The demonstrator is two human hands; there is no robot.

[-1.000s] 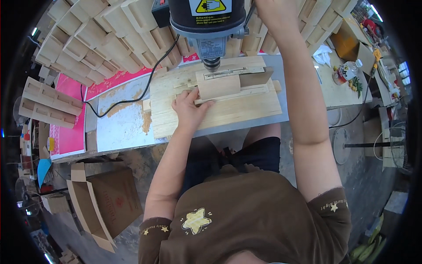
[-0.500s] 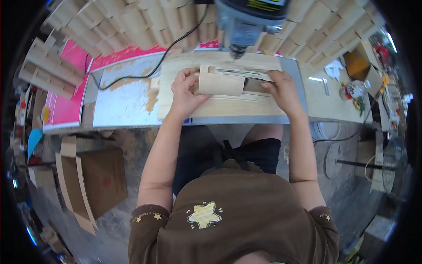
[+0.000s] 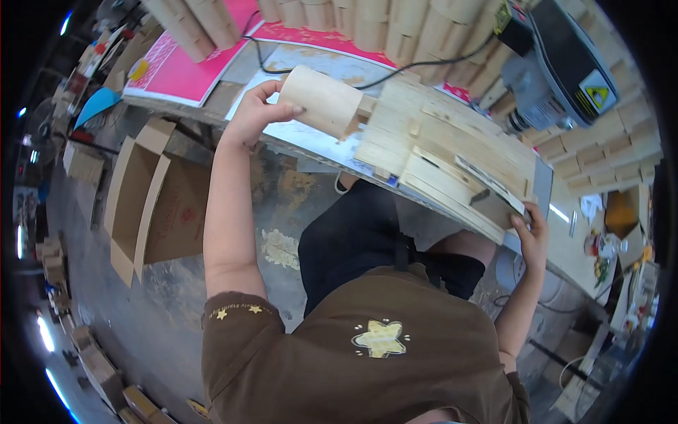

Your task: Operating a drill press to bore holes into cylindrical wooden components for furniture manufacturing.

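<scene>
My left hand (image 3: pixel 261 113) is closed round the left end of a pale wooden cylinder (image 3: pixel 321 102), thumb along its near side. The cylinder is held tilted over the left part of the workbench, apart from the wooden jig board (image 3: pixel 395 116). My right hand (image 3: pixel 531 222) pinches the right end of a narrow light strip (image 3: pixel 491 182) above the jig's near rails. Beside that strip shows a dark flat piece (image 3: pixel 494 208), partly hidden by my fingers. A drill head with a chuck (image 3: pixel 518 121) hangs beyond the jig.
Several wooden cylinders (image 3: pixel 371 32) stand stacked along the back of the bench. A black cable (image 3: pixel 424 63) runs across behind the jig. Pink sheets (image 3: pixel 194 63) cover the bench's left side. An open cardboard box (image 3: pixel 180 212) stands on the floor at left.
My left hand has moved left with the cylinder, drawing it off the strip over the jig. My right hand stays at the strip's right end. The whole view has turned and shifted left.
</scene>
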